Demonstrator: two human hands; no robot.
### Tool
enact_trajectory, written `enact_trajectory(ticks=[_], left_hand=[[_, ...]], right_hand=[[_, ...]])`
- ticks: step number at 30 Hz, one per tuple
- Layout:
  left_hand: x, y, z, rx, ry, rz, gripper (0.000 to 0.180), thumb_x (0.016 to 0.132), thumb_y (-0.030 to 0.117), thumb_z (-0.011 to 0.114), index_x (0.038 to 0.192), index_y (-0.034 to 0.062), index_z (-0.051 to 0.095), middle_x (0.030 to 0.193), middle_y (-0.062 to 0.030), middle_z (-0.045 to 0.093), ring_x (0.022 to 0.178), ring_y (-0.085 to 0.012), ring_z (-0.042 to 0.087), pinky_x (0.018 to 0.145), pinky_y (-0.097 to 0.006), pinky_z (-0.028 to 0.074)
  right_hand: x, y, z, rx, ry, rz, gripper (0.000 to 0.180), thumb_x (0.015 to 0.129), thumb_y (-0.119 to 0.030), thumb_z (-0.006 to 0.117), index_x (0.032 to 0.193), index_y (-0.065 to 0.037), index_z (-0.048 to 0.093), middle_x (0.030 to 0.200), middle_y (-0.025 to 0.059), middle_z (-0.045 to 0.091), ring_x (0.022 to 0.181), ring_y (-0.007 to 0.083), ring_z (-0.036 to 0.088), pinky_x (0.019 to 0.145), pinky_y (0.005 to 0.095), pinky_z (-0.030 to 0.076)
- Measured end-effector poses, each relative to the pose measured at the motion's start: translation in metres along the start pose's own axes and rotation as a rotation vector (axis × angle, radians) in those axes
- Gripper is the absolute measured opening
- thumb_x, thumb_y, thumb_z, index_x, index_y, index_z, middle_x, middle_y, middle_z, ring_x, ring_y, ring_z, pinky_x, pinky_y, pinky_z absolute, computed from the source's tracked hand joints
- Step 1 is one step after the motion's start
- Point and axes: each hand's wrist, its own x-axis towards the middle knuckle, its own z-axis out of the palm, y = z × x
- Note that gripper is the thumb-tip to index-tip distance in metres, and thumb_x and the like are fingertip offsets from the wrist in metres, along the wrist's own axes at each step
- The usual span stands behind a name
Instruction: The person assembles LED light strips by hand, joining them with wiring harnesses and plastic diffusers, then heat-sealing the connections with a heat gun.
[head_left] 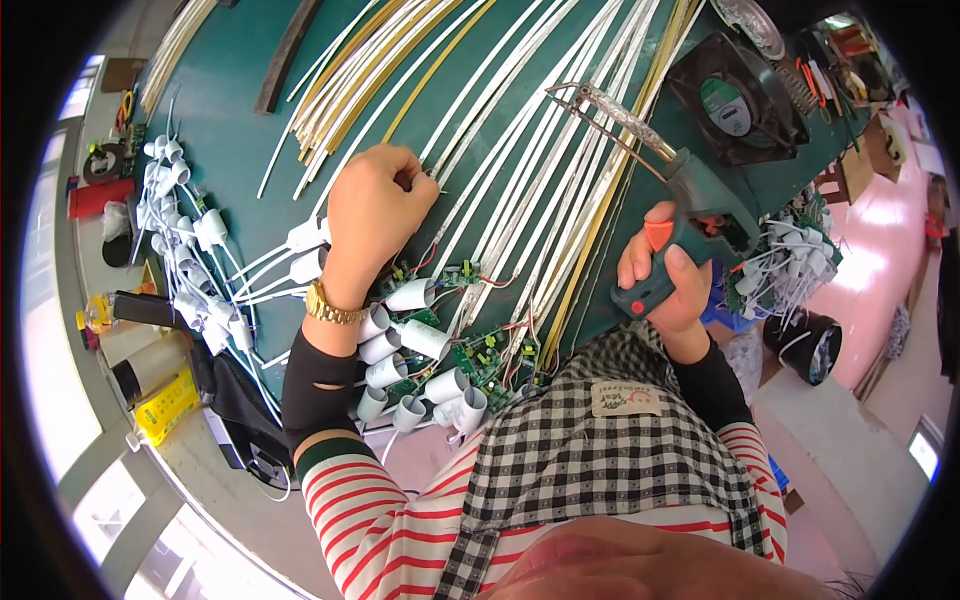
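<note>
My right hand point(670, 275) is wrapped round the handle of a dark green soldering gun point(700, 195) with an orange trigger. The gun's thin metal tip points up and left, over the long strips. Above the near ends of the white strips point(500, 190), my left hand point(380, 205) is closed in a pinch. What its fingers hold is too small to make out. Close below that hand lie green circuit boards point(480, 360) with thin red and dark wires, among white plastic caps point(425, 340). Some wires run to strip ends.
More white caps with cables point(190, 250) hang along the table's left edge. A square black fan point(740, 95) stands at the far right, near a spring-like holder point(795, 85). Bundled yellow and white strips point(370, 80) and a dark bar point(285, 60) lie farther back on the green tabletop point(235, 110).
</note>
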Motion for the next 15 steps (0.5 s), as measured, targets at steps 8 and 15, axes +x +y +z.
enact_trajectory(ticks=[8,15], left_hand=[[-0.002,0.0,0.0,-0.071,0.015,-0.029,0.008,0.064,0.01,0.064,0.063,0.0025,0.061,0.063,-0.0103,0.058,0.058,-0.0258,0.056,0.054,-0.035,0.045],[0.0,0.001,0.001,-0.062,0.039,-0.012,0.007,0.063,0.01,0.063,0.062,0.0035,0.06,0.063,-0.0087,0.058,0.058,-0.0252,0.057,0.055,-0.035,0.045]], right_hand=[[-0.001,-0.007,0.021,-0.062,0.003,0.11,0.039,0.089,-0.022,0.051,0.118,0.002,0.041,0.068,0.0109,0.052,0.057,0.0198,0.055,0.057,0.0298,0.046],[0.002,-0.003,0.033,-0.245,-0.204,0.174,0.031,0.09,-0.005,0.052,0.119,0.001,0.047,0.079,0.0068,0.056,0.069,0.0146,0.058,0.063,0.0303,0.049]])
